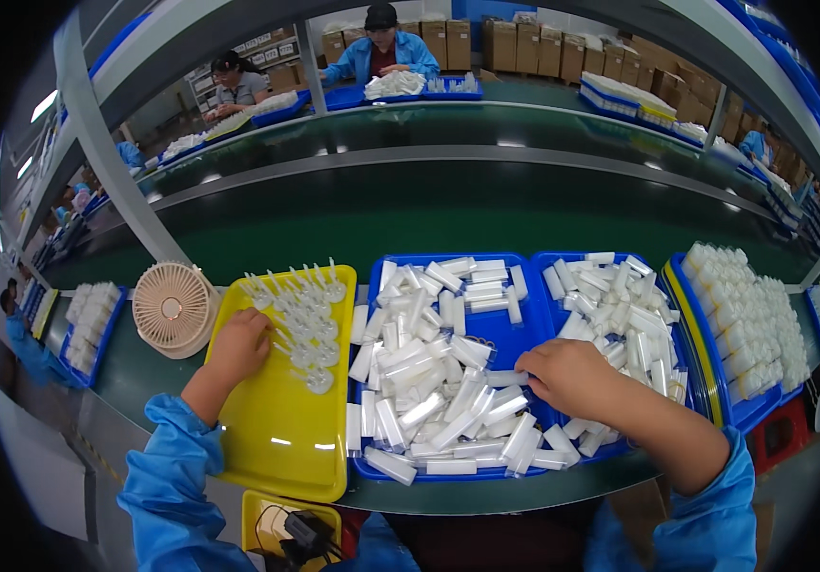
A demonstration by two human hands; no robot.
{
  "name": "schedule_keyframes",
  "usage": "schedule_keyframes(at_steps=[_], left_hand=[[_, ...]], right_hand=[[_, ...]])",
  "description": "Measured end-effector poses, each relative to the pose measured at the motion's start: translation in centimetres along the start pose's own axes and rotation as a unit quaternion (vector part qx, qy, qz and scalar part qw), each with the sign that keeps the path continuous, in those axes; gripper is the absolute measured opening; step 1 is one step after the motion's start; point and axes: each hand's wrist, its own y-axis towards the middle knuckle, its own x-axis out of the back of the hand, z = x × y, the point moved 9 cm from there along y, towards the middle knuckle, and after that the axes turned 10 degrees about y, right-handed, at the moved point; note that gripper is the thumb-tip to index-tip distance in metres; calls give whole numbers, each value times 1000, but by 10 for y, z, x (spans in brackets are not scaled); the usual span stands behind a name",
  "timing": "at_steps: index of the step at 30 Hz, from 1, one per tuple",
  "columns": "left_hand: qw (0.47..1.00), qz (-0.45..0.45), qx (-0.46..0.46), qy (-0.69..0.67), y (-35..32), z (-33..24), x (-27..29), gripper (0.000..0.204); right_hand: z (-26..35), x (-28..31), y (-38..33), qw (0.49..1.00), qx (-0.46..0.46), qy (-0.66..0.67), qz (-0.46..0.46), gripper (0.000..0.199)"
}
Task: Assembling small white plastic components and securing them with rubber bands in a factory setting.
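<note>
The left hand rests on the yellow tray, fingers curled down at the near edge of the clear spiked pieces standing there; whether it has one pinched I cannot tell. The right hand lies knuckles up on the blue tray just right of the yellow tray, fingers folded under among the white tubes; what it grips, if anything, is hidden.

The clear pieces stand upright and close together in rows, so a sideways brush of the left hand would likely topple several at once. The white tubes are heaped loosely and reach the near rim of the blue tray, which sits at the bench edge; a sweep of the right wrist could push some off toward the lap.

The yellow tray holds the clear pieces only in its far half; its near half is bare. The blue tray is full of white tubes lying every way. A second blue tray, right of the first, holds more of the same. Further right, a third tray holds white pieces packed neatly. Left of the yellow tray stands a small round fan, and beyond it a bin of white parts.
</note>
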Motion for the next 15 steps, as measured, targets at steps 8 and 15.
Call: schedule_keyframes(at_steps=[8,15], left_hand=[[994,-100,-19,31,-5,5,9,21],[987,-101,114,55,40,55,-27,26]], right_hand=[[-12,-36,25,985,24,-114,127,20],[6,14,13,989,86,-106,-51,21]])
